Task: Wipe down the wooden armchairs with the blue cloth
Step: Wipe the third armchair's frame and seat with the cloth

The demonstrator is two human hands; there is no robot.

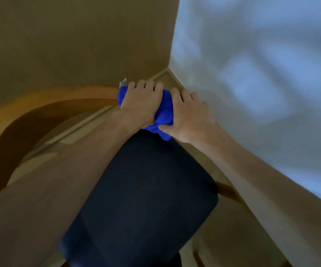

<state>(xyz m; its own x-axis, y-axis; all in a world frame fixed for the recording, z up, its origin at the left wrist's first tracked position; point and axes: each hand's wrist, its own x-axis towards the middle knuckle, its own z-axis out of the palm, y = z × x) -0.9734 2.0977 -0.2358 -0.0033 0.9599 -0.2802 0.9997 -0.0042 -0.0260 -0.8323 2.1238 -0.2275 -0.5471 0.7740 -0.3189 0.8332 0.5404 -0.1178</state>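
Both arms outstretched; left hand (139, 106) fingers curled over blue cloth (165, 110); right hand (189, 117) gripping it beside, atop armchair (40, 105) backrest.

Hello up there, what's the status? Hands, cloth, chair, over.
Left hand and right hand both grip the bunched blue cloth. Cloth pressed at the top of the dark-cushioned armchair. White wall close on the right, tight corner.

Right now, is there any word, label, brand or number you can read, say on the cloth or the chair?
None can be read.
A small pale tag sticks out of the blue cloth: too blurred to show any text.
The dark seat cushion and wooden armrest show no markings.
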